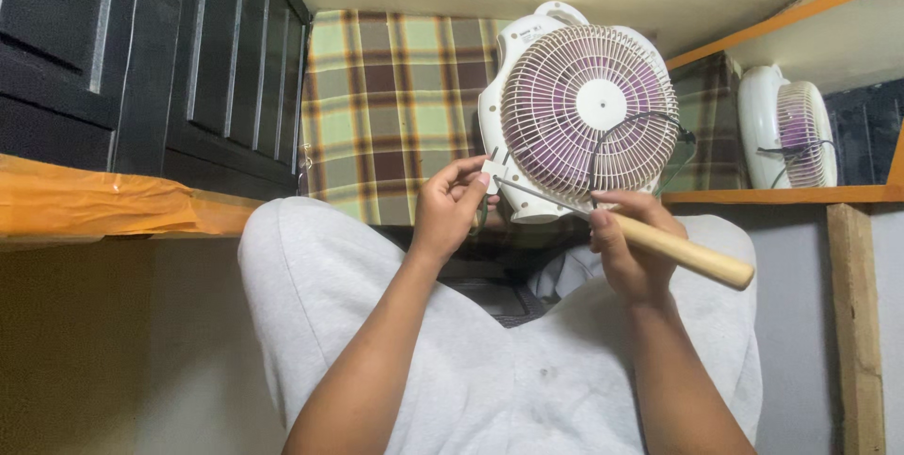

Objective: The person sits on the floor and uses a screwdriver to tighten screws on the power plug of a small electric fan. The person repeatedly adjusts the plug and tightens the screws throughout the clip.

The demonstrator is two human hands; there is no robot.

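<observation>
A white table fan [576, 106] with a round grille and purple blades stands in front of my knees on a plaid cloth. My left hand [450, 204] pinches the fan's lower left corner with thumb and fingers. My right hand [629, 246] grips a screwdriver [680, 250] by its pale wooden handle. Its thin metal shaft runs up and left, and the tip meets the fan's corner right by my left fingertips. A black cord [629, 125] hangs across the grille.
The green and brown plaid cloth [395, 106] lies under the fan. Black panelled cabinet doors [188, 69] stand at the left above an orange-taped ledge [104, 205]. A mirror [800, 125] in a wooden frame at the right reflects the fan. Grey trousers cover my legs.
</observation>
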